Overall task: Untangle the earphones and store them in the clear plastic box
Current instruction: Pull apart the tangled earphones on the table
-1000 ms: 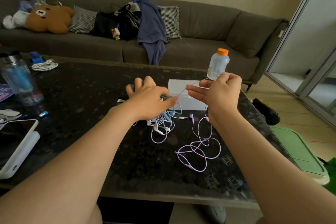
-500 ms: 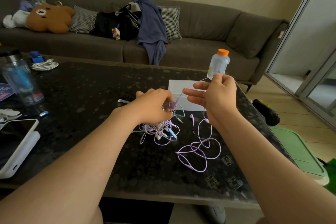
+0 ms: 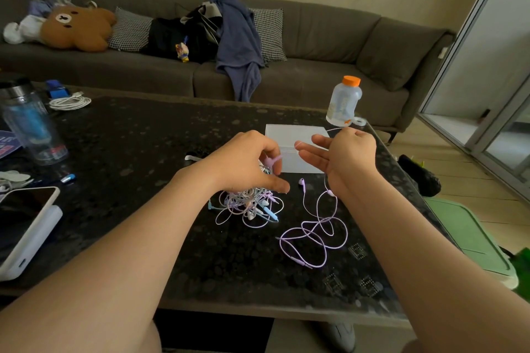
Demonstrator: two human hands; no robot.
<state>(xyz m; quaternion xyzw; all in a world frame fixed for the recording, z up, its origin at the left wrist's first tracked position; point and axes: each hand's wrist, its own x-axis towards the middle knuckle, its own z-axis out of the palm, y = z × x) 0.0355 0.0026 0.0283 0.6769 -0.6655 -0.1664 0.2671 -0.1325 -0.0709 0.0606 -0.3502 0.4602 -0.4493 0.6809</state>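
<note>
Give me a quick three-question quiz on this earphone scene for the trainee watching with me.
1. True or false: the tangled earphone bundle lies inside the clear plastic box.
2. Which hand grips that bundle? A) left hand B) right hand C) neither
3. What colour are the loose earphones coiled on the table below the right hand?

Key: 1 false, the bundle sits on the table in front of the box; 2 A; 3 purple.
</note>
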